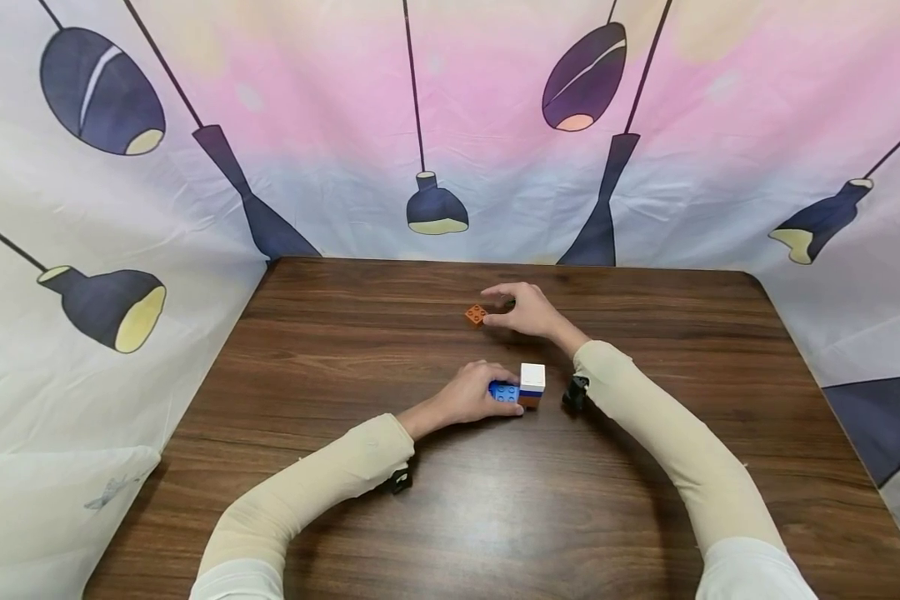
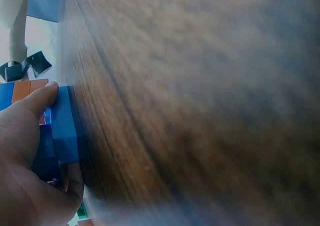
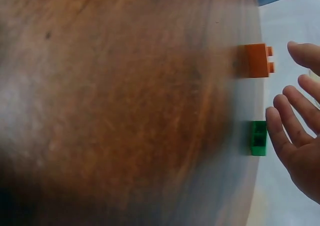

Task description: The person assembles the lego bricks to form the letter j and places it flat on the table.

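Note:
My left hand (image 1: 474, 392) grips a small block assembly on the table, thumb on the near side and fingers on the far side. Its studded blue brick (image 1: 505, 392) lies within the grasp; a white brick (image 1: 532, 377) tops a stack at its right end, with orange-brown bricks (image 2: 22, 89) lower down. Farther back, my right hand (image 1: 528, 311) hovers with fingers spread and nothing held. An orange brick (image 1: 476, 314), studs up, sits beside its thumb. In the right wrist view a green brick (image 3: 258, 138) stands near the fingertips; the hand mostly hides it from the head camera.
The dark wooden table (image 1: 330, 350) reaches back to a fabric backdrop (image 1: 360, 208) printed with hanging lamps. Black wrist cameras are strapped under both sleeves, the right one (image 1: 576, 393) close to the block assembly.

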{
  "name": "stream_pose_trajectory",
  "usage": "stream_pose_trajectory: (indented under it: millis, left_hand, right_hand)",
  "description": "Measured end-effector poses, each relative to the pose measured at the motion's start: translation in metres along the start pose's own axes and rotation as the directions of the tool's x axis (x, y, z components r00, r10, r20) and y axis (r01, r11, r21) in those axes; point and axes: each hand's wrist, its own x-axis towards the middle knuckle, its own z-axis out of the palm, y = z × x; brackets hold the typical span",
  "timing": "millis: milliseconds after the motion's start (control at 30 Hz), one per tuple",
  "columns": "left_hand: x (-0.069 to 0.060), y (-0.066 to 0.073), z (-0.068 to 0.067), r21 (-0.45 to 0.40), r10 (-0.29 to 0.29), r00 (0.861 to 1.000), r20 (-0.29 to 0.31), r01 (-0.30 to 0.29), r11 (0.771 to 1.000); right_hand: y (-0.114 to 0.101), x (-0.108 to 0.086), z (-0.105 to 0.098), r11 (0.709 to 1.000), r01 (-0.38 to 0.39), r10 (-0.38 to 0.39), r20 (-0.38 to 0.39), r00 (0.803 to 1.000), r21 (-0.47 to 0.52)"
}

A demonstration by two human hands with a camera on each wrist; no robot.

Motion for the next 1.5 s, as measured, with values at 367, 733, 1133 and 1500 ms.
stream_pose_trajectory:
  millis: [367, 733, 1133, 1500]
  left_hand:
    - [0.004, 0.001, 0.0, 0.017, 0.003, 1.0, 0.009, -0.003, 1.0]
    - [0.005, 0.002, -0.001, 0.003, -0.004, 1.0, 0.017, 0.004, 1.0]
    - [0.001, 0.001, -0.002, -0.005, 0.011, 1.0, -0.008, -0.011, 1.0]
    - [0.001, 0.0, -0.001, 0.009, 0.01, 1.0, -0.004, -0.01, 1.0]
  right_hand:
    - [0.005, 0.008, 0.01, 0.998, -0.012, 0.014, 0.042, 0.999, -0.055]
    - [0.005, 0.016, 0.015, 0.985, 0.011, 0.004, 0.087, 0.996, -0.174]
    - [0.001, 0.021, 0.022, 0.979, -0.002, 0.018, 0.08, 0.997, -0.202]
    - [-0.003, 0.014, 0.02, 0.99, -0.026, 0.031, 0.031, 0.999, -0.141]
